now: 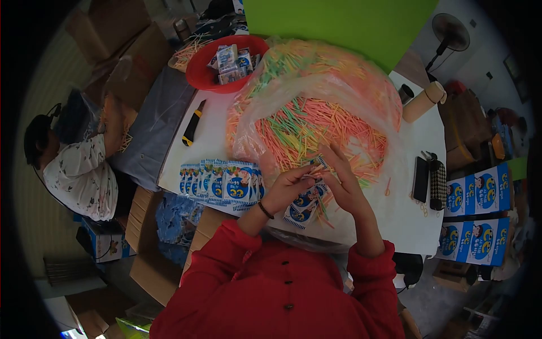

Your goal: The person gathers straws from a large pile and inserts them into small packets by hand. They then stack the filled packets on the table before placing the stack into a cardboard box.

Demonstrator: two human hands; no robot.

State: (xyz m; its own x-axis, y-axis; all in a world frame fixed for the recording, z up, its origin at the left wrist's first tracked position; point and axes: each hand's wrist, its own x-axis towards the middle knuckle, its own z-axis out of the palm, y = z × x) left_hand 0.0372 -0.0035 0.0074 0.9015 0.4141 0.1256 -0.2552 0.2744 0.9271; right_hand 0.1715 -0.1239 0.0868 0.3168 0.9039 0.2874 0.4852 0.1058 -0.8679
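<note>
My left hand (pixel 285 190) pinches a few thin pastel sticks (pixel 318 165) between thumb and fingers. Close beside it, my right hand (pixel 345 182) has its fingers stretched and spread around the far ends of those sticks. Just beyond both hands lies a large clear plastic bag (pixel 248 133), open toward me and full of pink, green and yellow sticks (pixel 333 124). Blue-and-white printed packets (pixel 299 212) lie under my hands, partly covered by them, with loose sticks next to them. Left of my left hand is a row of similar packets (pixel 226 183).
A black-and-yellow utility knife (pixel 193 127) and a red bowl (pixel 197 70) of wrapped packs are at the left. A phone (pixel 420 179) and a checkered pouch (pixel 437 183) lie right. Open carton (pixel 144 243) stands below the table's left edge. Another person (pixel 84 175) sits at far left.
</note>
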